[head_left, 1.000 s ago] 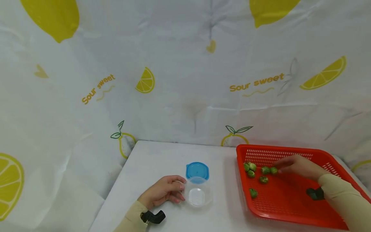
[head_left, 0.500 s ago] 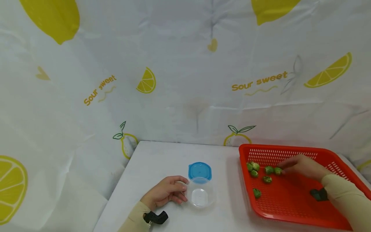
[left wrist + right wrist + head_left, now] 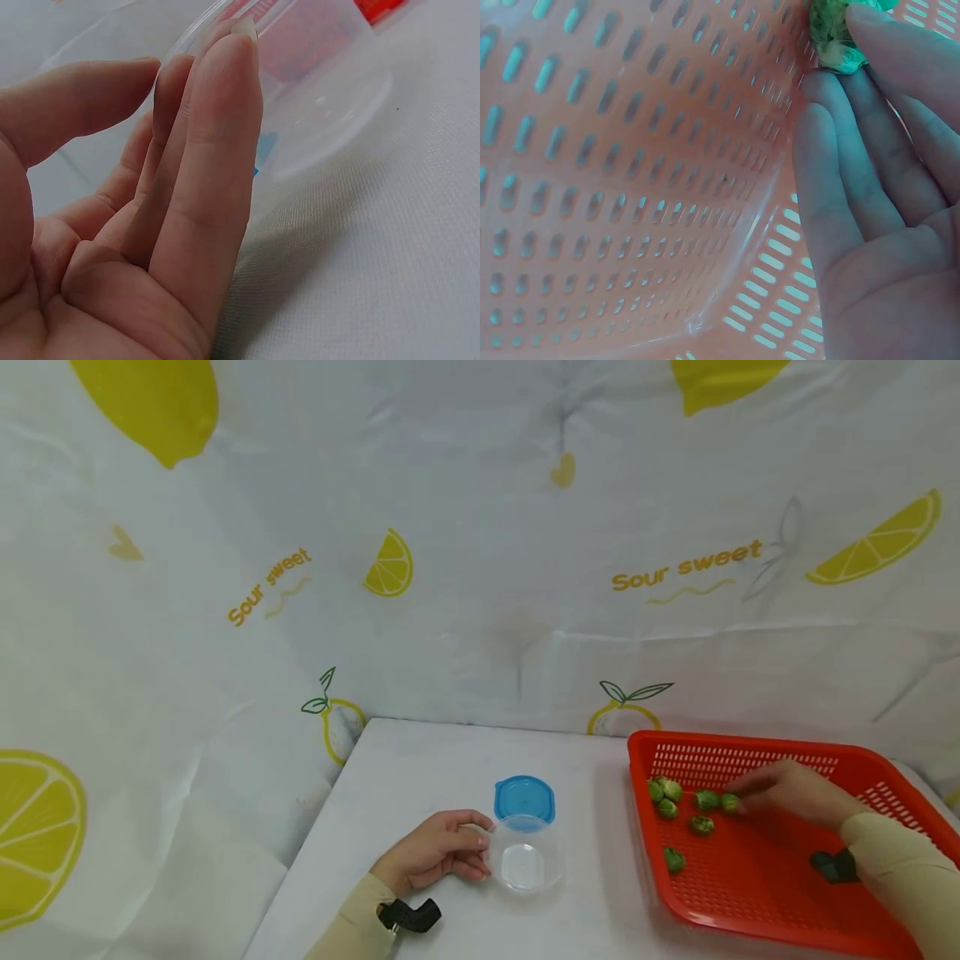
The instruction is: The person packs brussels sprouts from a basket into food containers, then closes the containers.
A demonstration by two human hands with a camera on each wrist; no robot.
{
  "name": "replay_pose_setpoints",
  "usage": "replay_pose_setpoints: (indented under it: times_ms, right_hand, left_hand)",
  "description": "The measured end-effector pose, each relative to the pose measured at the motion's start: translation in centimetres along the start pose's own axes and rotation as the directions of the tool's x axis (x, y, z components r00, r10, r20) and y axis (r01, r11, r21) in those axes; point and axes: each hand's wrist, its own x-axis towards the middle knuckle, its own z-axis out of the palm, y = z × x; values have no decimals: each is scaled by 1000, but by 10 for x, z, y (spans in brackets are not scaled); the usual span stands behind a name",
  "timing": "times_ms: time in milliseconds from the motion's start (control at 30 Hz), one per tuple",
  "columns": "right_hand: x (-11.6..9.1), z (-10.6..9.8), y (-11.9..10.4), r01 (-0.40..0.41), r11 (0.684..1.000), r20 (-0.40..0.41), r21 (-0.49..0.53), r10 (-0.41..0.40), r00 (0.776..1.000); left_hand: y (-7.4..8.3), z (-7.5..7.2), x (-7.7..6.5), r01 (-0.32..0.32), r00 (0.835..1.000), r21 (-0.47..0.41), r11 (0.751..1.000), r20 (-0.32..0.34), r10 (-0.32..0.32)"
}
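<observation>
In the head view my left hand (image 3: 442, 852) is at the left side of a clear plastic container (image 3: 523, 858) on the white table, thumb and fingers at its rim. The left wrist view has the thumb (image 3: 97, 101) meeting the rim of the container (image 3: 330, 112), with the fingers beside its wall. Inside the red basket (image 3: 750, 914), my right hand (image 3: 783, 795) pinches a green Brussels sprout (image 3: 730, 803) between thumb and fingertips; the right wrist view shows this sprout (image 3: 836, 41) close up. Several other Brussels sprouts (image 3: 702, 825) lie in the basket's left part.
A blue lid (image 3: 525, 798) lies just behind the clear container, partly overlapped by it. The basket has slotted walls (image 3: 607, 157) and fills the right side of the table. Behind stands a white lemon-print cloth (image 3: 480, 568).
The whole head view has shifted slightly, moving the scene a little to the right. Both hands keep about the same place beside the container and at the Brussels sprout.
</observation>
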Motion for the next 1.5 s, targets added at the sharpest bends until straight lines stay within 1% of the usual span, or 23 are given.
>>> replay_pose_setpoints:
  times_ms: [167,400,667,800,933,1033,1100,1200,1300,1433,1500]
  right_hand:
    - [1,-1,-1,13,1000,-6,3,-13,1000]
    - [1,0,0,-13,1000,-9,26,13,1000]
    - [-2,2,3,-25,1000,-1,19,25,1000]
    - [-7,-2,5,-29,1000,-12,10,29,1000]
    - [-16,-9,2,-24,1000,-19,1,24,1000]
    - [-25,-13,-6,-41,999,-28,0,41,999]
    - [-30,-14,-13,-59,998,-30,16,60,998]
    - [-38,-12,-26,-97,995,-40,34,99,994]
    - [-44,-11,-39,-119,992,-43,51,121,992]
    - [-53,-9,-59,-119,992,-73,35,121,990]
    - [-58,-7,-70,-90,995,-95,30,93,991]
  left_hand:
    - [-2,-1,-1,4,1000,-10,1000,-5,-4]
    - [-2,-1,-1,-2,1000,-21,1000,1,2]
    - [-1,0,-2,6,1000,-26,1000,12,-5]
    - [0,0,-2,-4,1000,-21,1000,15,4]
    - [-1,-1,0,-8,1000,-22,1000,15,8]
    - [-2,-1,0,3,1000,-31,1000,10,-2]
    - [-2,-1,0,4,1000,-33,999,12,-4]
    - [-2,-1,-2,7,1000,-37,999,16,-6]
    - [-2,-1,-3,2,1000,-37,999,26,-1]
    - [-2,-2,-3,-5,999,-38,999,33,7]
    - [-2,-3,-2,-5,999,-38,999,34,6]
